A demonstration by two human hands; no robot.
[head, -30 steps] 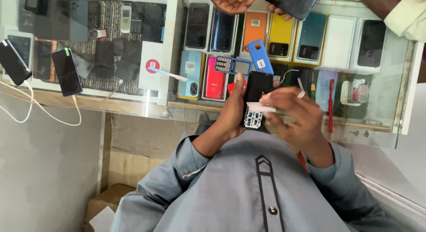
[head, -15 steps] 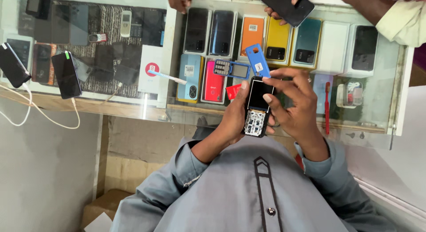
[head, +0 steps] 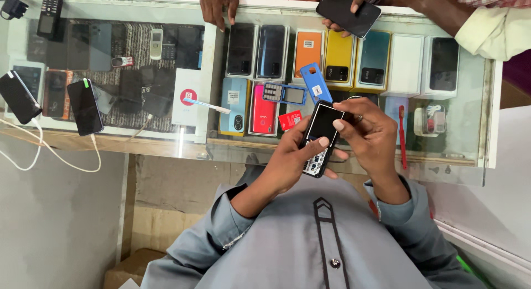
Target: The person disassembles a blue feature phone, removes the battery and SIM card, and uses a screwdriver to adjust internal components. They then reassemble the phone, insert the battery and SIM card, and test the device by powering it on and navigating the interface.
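Inspector: Hand pose?
Recorder: Left hand [head: 290,162] cups the keypad phone [head: 319,138] from below, fingers closed on its lower edge, thumb across the body. Right hand [head: 369,135] pinches its upper end, fingers curled tight.
Inspector: Location, orientation?
Recorder: Held above the glass bench [head: 354,156], near the chest. Long axis runs near-upright, tilted, dark glossy screen end away from the wearer, keypad end nearer.
Inspector: Surroundings?
Recorder: Blue plastic back cover [head: 316,82] just beyond, on the glass; boxed phones [head: 338,59] beneath.
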